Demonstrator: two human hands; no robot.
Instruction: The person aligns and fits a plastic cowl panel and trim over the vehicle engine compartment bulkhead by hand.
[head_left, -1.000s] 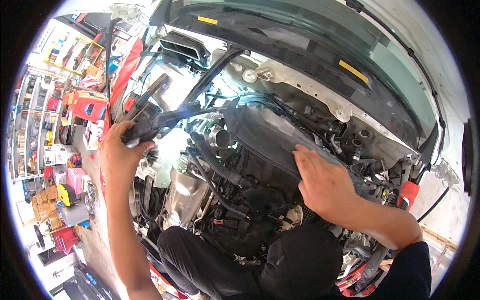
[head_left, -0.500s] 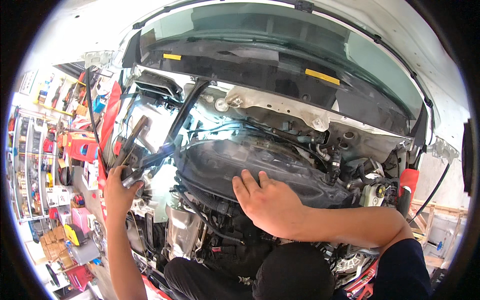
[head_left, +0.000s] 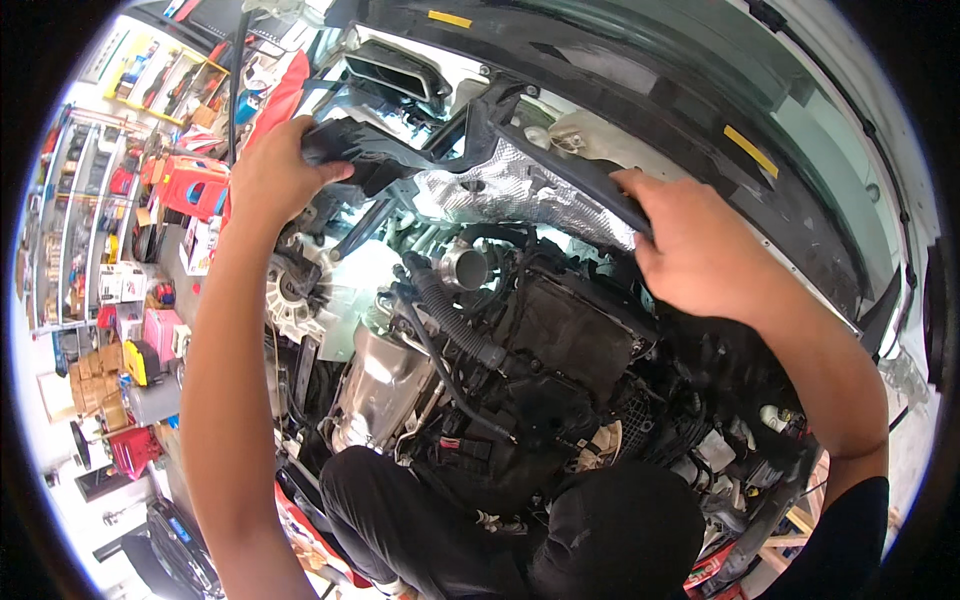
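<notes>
My left hand (head_left: pixel 275 175) grips the left end of a long black panel (head_left: pixel 375 150), thumb over its near side. My right hand (head_left: pixel 695 240) is closed on the panel's right part. The panel is raised toward the back of the engine bay and tilted, showing silver quilted foil (head_left: pixel 505 185) on its face. Below it are an open metal round port (head_left: pixel 465 267), a black corrugated hose (head_left: pixel 450 325) and a shiny metal shield (head_left: pixel 383 385). My black-trousered knees (head_left: pixel 365 505) are at the bottom, over the engine bay.
The windshield (head_left: pixel 820 150) and cowl with yellow tape strips (head_left: pixel 750 150) lie along the top and right. A red fender cover (head_left: pixel 275 100) hangs at the left edge. Beyond are shelves (head_left: pixel 75 220) of tools, a red case (head_left: pixel 190 190), boxes and wooden framing at lower right.
Both hands have moved up toward the windshield, the right also rightward. The black panel is now raised and tipped, exposing its foil side and the engine parts it covered half a second ago.
</notes>
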